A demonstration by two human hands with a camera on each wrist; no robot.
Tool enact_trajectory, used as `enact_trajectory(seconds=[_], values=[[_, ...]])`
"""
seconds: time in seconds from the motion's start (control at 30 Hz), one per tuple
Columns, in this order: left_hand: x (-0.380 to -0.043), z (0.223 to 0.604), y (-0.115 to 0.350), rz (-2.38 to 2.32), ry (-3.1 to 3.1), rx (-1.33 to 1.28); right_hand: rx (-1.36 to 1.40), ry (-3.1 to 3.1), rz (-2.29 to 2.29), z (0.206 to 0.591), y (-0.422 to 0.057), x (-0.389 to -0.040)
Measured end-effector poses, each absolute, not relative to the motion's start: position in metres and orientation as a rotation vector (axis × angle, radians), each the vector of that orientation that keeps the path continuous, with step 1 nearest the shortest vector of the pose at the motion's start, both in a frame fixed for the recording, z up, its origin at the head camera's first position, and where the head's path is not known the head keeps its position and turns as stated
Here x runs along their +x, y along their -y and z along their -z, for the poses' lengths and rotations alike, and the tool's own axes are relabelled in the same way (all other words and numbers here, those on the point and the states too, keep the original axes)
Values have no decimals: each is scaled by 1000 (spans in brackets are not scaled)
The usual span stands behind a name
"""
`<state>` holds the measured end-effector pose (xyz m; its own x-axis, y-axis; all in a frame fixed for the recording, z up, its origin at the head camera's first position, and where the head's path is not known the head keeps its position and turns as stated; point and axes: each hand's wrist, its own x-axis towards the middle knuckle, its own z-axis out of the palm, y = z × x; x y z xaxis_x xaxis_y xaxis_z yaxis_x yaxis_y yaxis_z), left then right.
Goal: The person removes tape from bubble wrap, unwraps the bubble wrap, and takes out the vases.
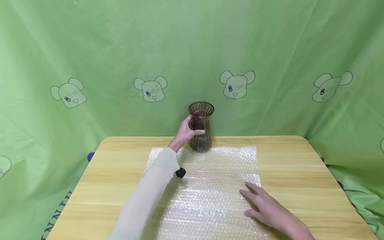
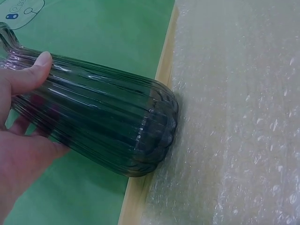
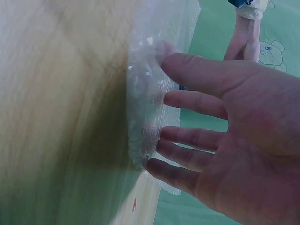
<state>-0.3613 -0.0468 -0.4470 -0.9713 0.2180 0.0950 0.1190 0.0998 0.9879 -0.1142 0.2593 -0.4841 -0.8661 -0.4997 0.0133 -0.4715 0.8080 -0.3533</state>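
A dark, see-through ribbed glass vase with a flared rim stands upright at the far edge of the bubble wrap. My left hand grips it below the rim, thumb across the near side and fingers round the back. In the left wrist view the vase shows its scalloped base close to the wrap's edge. My right hand is at the right side of the sheet, fingers spread and extended. The right wrist view has those fingertips at the edge of the bubble wrap.
The sheet lies flat on a light wooden table with rounded far corners. A green curtain with printed bear heads hangs right behind the far edge and along both sides. A small black object shows beside the left sleeve.
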Motion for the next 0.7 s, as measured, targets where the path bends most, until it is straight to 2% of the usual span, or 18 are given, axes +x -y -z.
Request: enact_trajectory(seconds=[0.7], values=[[-367, 448, 46, -1977, -2295, 319, -789, -2934, 543, 483, -261, -118]])
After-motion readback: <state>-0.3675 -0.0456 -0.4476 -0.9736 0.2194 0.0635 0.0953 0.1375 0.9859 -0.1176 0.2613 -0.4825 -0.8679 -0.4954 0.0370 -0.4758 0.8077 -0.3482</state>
